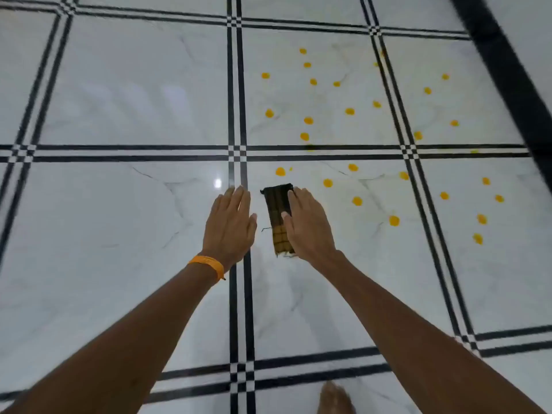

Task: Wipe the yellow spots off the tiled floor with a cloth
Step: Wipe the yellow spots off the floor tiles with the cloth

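Note:
A folded dark checked cloth (276, 210) with a yellowish lower end lies flat on the white marble tiled floor (119, 234). My right hand (307, 225) rests flat along its right edge, fingers extended and touching it. My left hand (230, 225), with an orange wristband, hovers flat just left of the cloth, fingers apart and holding nothing. Several yellow spots (357, 201) dot the tiles beyond and to the right of the cloth; the nearest spot (280, 171) is just above the cloth's far end.
Black double grout lines (239, 150) cross the floor in a grid. A wide black band (513, 76) runs along the upper right. A bare foot (334, 398) shows at the bottom edge.

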`<state>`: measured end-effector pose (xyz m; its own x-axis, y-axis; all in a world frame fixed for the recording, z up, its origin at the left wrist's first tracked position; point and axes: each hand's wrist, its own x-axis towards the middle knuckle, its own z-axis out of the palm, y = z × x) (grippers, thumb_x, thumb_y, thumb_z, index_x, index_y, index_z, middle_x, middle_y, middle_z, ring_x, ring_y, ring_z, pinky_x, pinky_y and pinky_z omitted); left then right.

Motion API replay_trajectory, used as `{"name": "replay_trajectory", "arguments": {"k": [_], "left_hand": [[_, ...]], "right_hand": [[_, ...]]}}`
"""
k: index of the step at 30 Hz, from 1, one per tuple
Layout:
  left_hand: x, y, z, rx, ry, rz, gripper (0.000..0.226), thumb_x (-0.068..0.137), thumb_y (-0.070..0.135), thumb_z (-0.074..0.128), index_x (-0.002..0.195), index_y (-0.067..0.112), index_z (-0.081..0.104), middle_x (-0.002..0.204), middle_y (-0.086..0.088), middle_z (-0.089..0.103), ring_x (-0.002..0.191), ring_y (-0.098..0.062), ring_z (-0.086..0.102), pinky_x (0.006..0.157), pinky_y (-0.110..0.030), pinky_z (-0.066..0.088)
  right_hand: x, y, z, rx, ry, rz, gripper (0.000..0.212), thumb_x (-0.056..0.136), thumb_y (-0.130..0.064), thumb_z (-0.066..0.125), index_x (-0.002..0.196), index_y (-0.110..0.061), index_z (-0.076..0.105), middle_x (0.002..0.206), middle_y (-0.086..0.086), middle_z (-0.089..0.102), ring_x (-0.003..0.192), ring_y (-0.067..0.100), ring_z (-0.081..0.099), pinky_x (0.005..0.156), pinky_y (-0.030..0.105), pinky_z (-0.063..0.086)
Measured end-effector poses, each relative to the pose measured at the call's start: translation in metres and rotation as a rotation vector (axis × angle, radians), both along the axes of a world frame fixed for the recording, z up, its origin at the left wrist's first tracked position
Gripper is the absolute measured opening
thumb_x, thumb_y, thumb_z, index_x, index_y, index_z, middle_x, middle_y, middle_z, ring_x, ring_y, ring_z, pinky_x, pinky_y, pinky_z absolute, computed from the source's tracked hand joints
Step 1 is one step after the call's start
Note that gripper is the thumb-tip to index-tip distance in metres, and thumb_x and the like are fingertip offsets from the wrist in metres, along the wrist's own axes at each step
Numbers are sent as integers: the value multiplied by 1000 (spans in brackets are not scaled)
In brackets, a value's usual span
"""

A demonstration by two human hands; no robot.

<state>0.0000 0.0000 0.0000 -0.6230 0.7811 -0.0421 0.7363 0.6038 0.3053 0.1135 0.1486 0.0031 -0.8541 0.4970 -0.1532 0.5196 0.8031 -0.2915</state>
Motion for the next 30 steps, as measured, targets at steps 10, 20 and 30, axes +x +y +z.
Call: {"name": "replay_trajectory", "arguments": {"k": [10, 20, 30], "left_hand": [[-72, 45, -179, -13, 27, 6, 61, 104, 30, 39, 156, 4, 22, 165, -16, 17, 154, -33, 11, 124, -50, 14], [-140, 103, -214, 17, 97, 29, 67, 101, 43, 16, 159, 12, 12, 168, -7, 11, 155, -25, 5, 126, -47, 7], [-140, 104, -220, 54, 77, 39, 65, 103, 42, 20, 160, 13, 8, 168, -3, 6, 155, -20, 2, 126, -46, 9]], "right_hand": [[-26, 33, -190, 90, 14, 80, 60, 108, -38, 24, 161, -13, 12, 170, 4, 11, 157, 20, 4, 128, 38, 5], [-49, 160, -209, 184, 68, -363, 75, 97, -39, 7, 155, 4, 27, 162, 21, 29, 152, 33, 25, 126, 47, 15], [2, 151, -211, 194, 70, -203, 69, 102, -40, 22, 159, -2, 20, 167, 12, 17, 155, 27, 17, 126, 39, 11]]}}
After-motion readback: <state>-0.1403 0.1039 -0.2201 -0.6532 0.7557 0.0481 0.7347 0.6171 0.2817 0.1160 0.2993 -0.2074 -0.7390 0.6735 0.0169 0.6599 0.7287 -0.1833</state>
